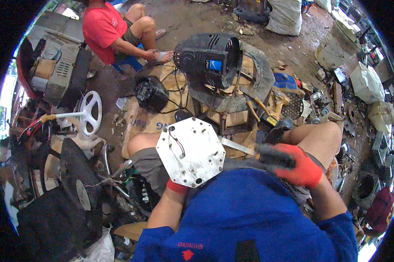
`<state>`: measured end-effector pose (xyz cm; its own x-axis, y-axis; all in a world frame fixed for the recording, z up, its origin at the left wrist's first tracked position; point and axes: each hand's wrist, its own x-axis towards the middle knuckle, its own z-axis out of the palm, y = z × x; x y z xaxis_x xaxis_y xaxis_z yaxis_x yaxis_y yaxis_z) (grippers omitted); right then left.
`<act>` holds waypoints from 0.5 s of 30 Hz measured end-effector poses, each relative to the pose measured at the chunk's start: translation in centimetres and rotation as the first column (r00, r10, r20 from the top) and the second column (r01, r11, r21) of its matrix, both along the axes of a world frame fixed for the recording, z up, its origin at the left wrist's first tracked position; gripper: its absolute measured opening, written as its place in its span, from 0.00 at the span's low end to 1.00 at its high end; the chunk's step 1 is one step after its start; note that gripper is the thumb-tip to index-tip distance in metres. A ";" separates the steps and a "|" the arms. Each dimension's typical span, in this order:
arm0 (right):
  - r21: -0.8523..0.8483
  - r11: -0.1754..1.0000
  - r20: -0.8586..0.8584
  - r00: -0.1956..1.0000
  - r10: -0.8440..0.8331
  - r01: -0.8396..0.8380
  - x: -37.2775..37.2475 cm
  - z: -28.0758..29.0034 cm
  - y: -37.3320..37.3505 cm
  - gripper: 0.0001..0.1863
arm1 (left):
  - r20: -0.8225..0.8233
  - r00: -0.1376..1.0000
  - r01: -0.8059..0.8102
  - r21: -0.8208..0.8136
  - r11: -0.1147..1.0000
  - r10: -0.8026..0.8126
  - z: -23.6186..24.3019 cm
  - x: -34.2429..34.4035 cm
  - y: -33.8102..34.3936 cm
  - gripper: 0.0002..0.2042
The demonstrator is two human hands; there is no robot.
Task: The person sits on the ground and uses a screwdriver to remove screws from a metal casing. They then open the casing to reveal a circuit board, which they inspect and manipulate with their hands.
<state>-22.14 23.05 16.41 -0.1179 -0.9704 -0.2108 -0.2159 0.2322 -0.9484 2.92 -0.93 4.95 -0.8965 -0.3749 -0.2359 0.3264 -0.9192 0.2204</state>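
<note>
A white octagonal metal plate (190, 163), with holes round its rim and a short loop of wire on its face, is tilted up over my lap. My left hand (177, 187), in a red glove, holds it from beneath at its lower edge; the plate hides the fingers. To its right, my right hand (301, 165) is closed round the handle of a flat-bladed hand tool (238, 146), blurred by motion. The blade points left at the plate's right edge; I cannot tell whether they touch. The glove is red with a dark palm.
Ahead stands a black plastic housing (208, 56) beside a smaller black round part (151, 93) on flattened cardboard (138, 124). A hammer (259, 107) and a yellow cordless drill (278, 107) lie right of it. A person in a red shirt (104, 28) sits far left. Scrap, including a white wheel (91, 113), crowds both sides.
</note>
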 end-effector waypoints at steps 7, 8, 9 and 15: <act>0.052 0.984 -0.357 0.917 0.177 -0.170 1.1 3.4 0.9 0.26 | 0.035 0.999 -0.038 -0.039 0.999 0.039 0.7 0.3 -0.2 0.39; 0.041 0.983 -0.346 0.920 0.184 -0.181 1.0 3.2 0.9 0.26 | 0.036 0.998 -0.040 -0.042 0.998 0.041 0.9 0.2 -0.3 0.39; 0.031 0.981 -0.335 0.923 0.191 -0.192 0.9 3.1 0.8 0.27 | 0.039 0.998 -0.042 -0.048 0.998 0.044 0.9 0.2 -0.4 0.39; 0.037 0.979 -0.320 0.926 0.202 -0.201 0.9 3.5 0.3 0.26 | 0.059 0.996 -0.055 -0.071 0.996 0.060 1.1 0.4 -0.8 0.40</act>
